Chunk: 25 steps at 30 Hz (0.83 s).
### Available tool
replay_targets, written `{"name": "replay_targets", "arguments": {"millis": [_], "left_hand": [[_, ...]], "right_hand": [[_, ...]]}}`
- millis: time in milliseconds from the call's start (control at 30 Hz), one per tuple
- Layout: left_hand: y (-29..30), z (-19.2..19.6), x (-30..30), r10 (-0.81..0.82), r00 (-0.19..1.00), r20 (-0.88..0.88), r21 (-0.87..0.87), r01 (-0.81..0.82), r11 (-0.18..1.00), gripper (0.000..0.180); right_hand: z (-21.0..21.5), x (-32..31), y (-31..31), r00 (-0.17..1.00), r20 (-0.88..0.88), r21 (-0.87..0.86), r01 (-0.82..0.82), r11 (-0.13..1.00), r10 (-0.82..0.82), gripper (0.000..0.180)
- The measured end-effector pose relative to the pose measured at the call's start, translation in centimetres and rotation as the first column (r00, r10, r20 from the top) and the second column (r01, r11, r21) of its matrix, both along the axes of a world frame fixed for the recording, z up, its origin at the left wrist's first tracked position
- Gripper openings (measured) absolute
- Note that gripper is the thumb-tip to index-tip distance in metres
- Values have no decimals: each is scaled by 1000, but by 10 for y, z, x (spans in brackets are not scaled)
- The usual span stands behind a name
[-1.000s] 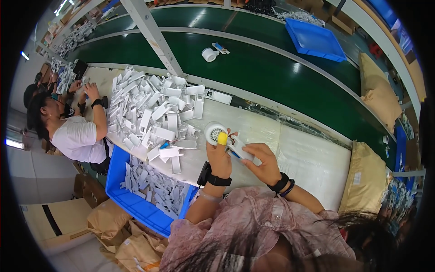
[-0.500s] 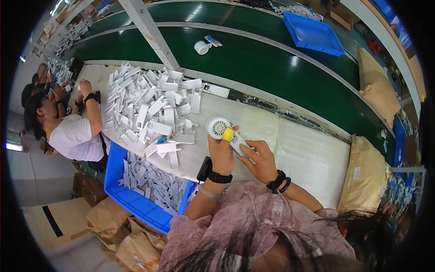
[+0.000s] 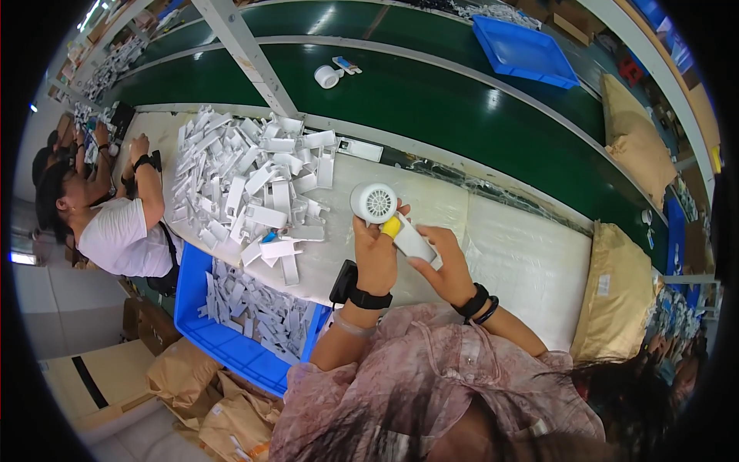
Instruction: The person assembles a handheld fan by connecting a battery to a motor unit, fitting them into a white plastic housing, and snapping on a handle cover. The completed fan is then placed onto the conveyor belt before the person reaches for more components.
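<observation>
Both hands are up near the middle of the frame w/ a small white fan [image 3: 387, 216] between them. Left hand [image 3: 375, 258] is wrapped round the fan just under its round head, by a yellow bit. Right hand [image 3: 441, 266] pinches the fan's white handle, lower & to the right. Fan head shows a round grille facing up. Fan is held above the white table top [image 3: 523, 254], not touching it.

Left of the hands is a big pile of white plastic parts [image 3: 246, 185]. Below that, at lower left, a blue bin [image 3: 223, 339] w/ more white parts in it. A green belt [image 3: 477, 108] runs across the top, w/ a blue tray [image 3: 523, 50] at upper right. Another person [image 3: 115, 223] sits at far left.
</observation>
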<state>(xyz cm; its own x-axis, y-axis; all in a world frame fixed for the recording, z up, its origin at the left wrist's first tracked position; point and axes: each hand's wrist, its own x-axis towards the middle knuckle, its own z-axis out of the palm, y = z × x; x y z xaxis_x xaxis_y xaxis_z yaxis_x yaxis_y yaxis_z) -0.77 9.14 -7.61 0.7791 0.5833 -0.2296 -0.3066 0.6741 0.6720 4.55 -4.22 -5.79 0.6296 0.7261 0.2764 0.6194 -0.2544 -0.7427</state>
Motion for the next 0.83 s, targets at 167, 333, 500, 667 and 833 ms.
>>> {"name": "replay_targets", "arguments": {"millis": [167,333,500,667,833], "left_hand": [[0,3,2,-6,1000,21,17,6,1000,43],[-2,0,1,-10,999,53,48,8,999,44],[-1,11,5,-41,999,-11,-3,41,999,46],[-1,9,5,-92,995,25,-9,93,996,47],[-5,-2,11,-183,982,51,-33,185,982,49]], "right_hand": [[-9,17,-15,284,-950,119,-52,992,129,42],[-8,14,-16,215,-970,102,-64,993,114,41],[-3,6,-19,303,-950,60,-43,997,70,39],[3,4,-20,289,-952,104,7,995,98,32],[-7,5,-26,378,-926,5,-30,1000,16,40]]}}
